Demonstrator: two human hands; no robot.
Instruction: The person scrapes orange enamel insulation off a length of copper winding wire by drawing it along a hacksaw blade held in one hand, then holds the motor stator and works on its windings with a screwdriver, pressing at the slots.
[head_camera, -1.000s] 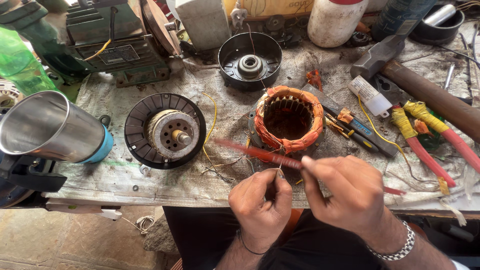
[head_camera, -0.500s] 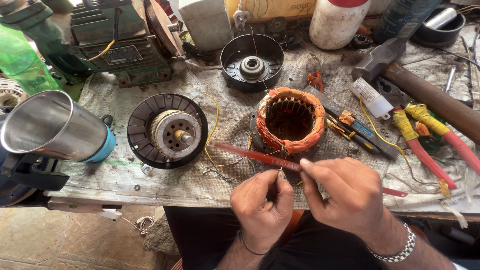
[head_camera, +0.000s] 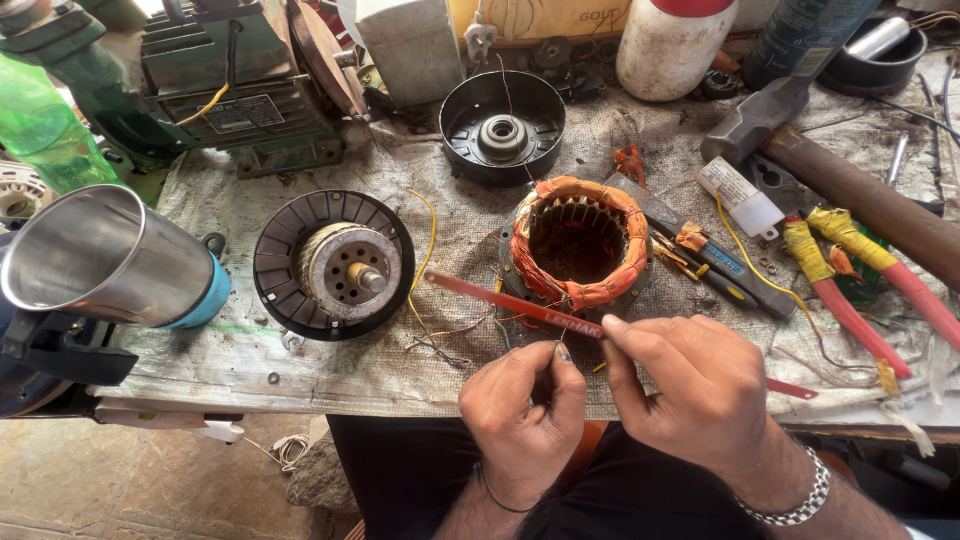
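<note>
A motor stator (head_camera: 578, 243) with orange-wrapped copper windings sits on the cloth-covered bench. A red flat blade (head_camera: 520, 303) lies in front of it. At the bench's near edge, my left hand (head_camera: 522, 415) and my right hand (head_camera: 700, 395) pinch a thin wire (head_camera: 557, 345) between fingertips; the wire runs back toward the stator's loose leads. A black rotor housing (head_camera: 334, 264) with a shaft rests left of the stator.
A black end cover (head_camera: 502, 126) lies behind the stator. Pliers with red and yellow handles (head_camera: 850, 270), a hammer (head_camera: 830, 165), a screwdriver (head_camera: 715, 262) and a white tube (head_camera: 740, 196) are at right. A steel cup (head_camera: 95, 258) and green machine (head_camera: 200, 90) stand left.
None beyond a slight camera shift; both hands stay at the near edge, pinching the thin wire.
</note>
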